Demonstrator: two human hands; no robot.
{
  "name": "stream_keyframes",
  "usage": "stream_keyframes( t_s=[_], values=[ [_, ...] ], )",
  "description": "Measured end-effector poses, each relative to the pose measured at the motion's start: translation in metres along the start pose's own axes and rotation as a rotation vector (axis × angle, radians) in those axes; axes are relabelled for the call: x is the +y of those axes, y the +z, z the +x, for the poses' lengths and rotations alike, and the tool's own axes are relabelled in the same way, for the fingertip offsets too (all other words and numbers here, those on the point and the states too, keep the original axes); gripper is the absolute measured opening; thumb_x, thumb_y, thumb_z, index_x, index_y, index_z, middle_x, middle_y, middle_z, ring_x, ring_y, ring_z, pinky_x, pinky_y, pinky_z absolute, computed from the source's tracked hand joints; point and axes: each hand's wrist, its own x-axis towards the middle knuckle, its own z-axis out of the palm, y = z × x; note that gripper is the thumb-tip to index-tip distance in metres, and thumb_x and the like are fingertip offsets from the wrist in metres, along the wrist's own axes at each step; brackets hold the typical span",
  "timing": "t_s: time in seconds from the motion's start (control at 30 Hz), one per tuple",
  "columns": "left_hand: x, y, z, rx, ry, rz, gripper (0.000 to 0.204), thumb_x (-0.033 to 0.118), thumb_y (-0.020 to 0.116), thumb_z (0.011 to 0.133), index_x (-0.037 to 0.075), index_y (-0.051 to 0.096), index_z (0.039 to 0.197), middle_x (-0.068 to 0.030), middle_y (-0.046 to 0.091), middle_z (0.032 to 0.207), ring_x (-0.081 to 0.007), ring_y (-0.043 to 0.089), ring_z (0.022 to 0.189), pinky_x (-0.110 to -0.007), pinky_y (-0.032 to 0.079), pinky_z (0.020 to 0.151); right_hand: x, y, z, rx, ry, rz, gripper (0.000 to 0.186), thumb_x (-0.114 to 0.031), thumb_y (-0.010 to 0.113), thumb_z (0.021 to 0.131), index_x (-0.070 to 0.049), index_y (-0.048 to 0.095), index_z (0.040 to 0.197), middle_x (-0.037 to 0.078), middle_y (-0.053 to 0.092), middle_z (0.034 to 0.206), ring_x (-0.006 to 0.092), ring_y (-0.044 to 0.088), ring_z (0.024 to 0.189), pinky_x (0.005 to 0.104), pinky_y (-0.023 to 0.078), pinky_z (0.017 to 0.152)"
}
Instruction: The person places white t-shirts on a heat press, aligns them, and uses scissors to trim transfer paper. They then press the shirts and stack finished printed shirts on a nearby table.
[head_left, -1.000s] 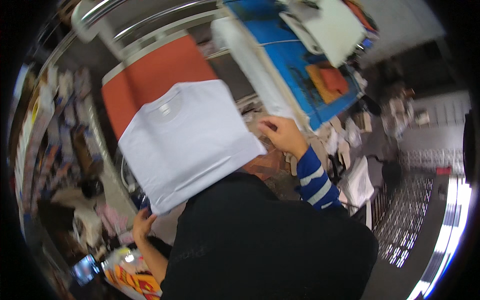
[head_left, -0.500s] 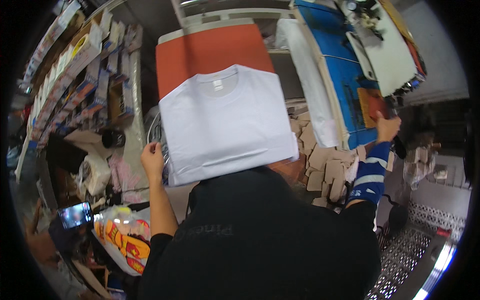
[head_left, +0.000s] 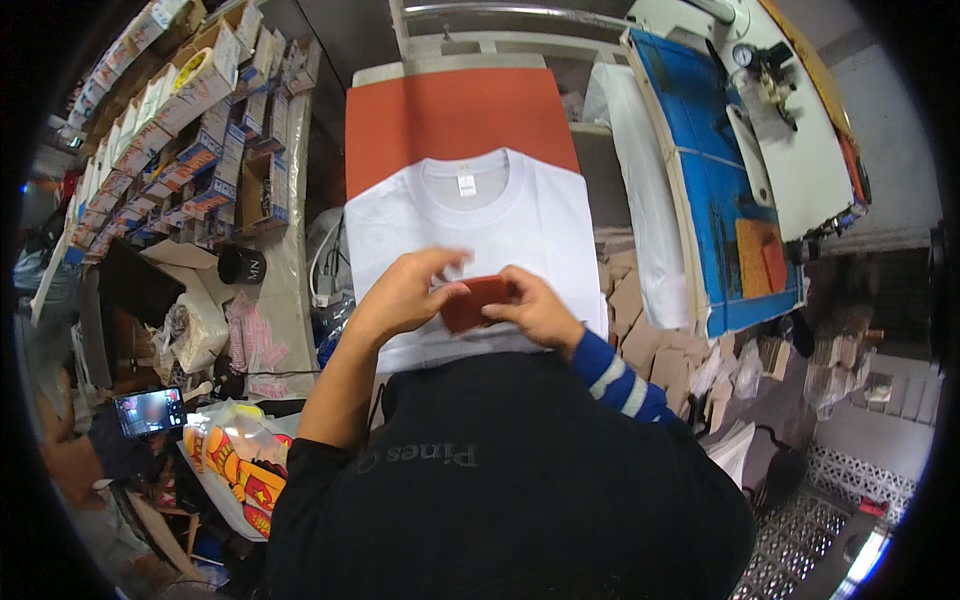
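A white T-shirt [head_left: 540,225] lies spread on an orange-red press pad [head_left: 450,112], its neckline and label toward the far side. Over the shirt's middle, my right hand [head_left: 540,312] pinches a small flat rectangular reddish-brown piece [head_left: 470,306], perhaps a thin stack of sheets. My left hand [head_left: 412,290] is just left of it, fingers apart and slightly blurred, the thumb close to the piece's edge. Whether that thumb touches it I cannot tell. On the blue board [head_left: 690,100] at the right rests an orange sheet [head_left: 752,250] with a red piece [head_left: 774,264] on it.
Stacked small cardboard boxes [head_left: 205,160] fill the left side, with a black cup [head_left: 240,264] below them. A lit phone [head_left: 150,411] is at lower left. A pressure gauge [head_left: 743,55] sits on the white machine at upper right. Brown cut pieces [head_left: 640,340] lie beyond the shirt's right edge.
My right hand has come from the orange sheet on the blue board to above the shirt, bringing the reddish-brown piece. My left hand has moved from the shirt's left edge toward the piece.
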Motion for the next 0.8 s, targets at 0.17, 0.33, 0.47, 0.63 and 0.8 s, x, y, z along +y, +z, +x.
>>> stream_keyframes(
  t_s=[0.17,0.33,0.47,0.63,0.8],
  values=[
    [-0.042,-0.057,0.007,0.231,-0.159,0.151,0.017,0.002,0.067,0.088,0.0,0.073,0.104,-0.0194,0.074,0.093,-0.0305,0.073,0.085,-0.037,0.055,0.076,-0.029,-0.018,0.098,0.281,-0.635,-0.991,0.024,-0.014,0.072,0.084,-0.002,0.064,0.104,0.019,0.067,0.107,0.039,0.062,0.104,0.0464,0.049,0.091],
    [-0.056,-0.081,0.057,0.537,0.045,0.157,0.016,0.001,0.066,0.09,-0.001,0.071,0.105,-0.0188,0.073,0.093,-0.0283,0.072,0.085,-0.036,0.054,0.077,-0.059,-0.055,0.173,0.267,-0.453,-1.526,0.034,-0.02,0.072,0.085,-0.005,0.065,0.115,0.016,0.066,0.124,0.0386,0.059,0.12,0.0512,0.046,0.1],
    [-0.075,-0.064,0.115,0.555,0.13,0.147,0.016,0.001,0.066,0.088,0.0,0.072,0.103,-0.0185,0.073,0.096,-0.0319,0.071,0.09,-0.036,0.054,0.08,-0.094,-0.064,0.184,-0.067,-0.101,-1.408,0.024,-0.02,0.073,0.083,-0.006,0.072,0.102,0.017,0.073,0.101,0.0376,0.068,0.102,0.0495,0.053,0.089],
    [-0.078,-0.048,0.183,0.412,0.039,-0.009,0.019,0.003,0.066,0.093,-0.002,0.072,0.111,-0.0154,0.075,0.103,-0.0212,0.071,0.094,-0.033,0.054,0.085,-0.1,-0.066,0.165,0.076,-0.299,-1.264,0.016,-0.018,0.073,0.08,-0.005,0.073,0.09,0.017,0.073,0.092,0.0387,0.069,0.09,0.0487,0.055,0.079],
    [-0.111,-0.035,0.195,-0.058,-0.059,0.056,0.022,0.012,0.064,0.098,-0.002,0.073,0.113,-0.0154,0.075,0.107,-0.023,0.071,0.098,-0.033,0.054,0.088,-0.081,-0.068,0.17,0.219,-0.484,-1.194,0.018,-0.018,0.076,0.08,-0.005,0.072,0.091,0.015,0.07,0.101,0.0358,0.064,0.101,0.0464,0.051,0.086]
  ],
)
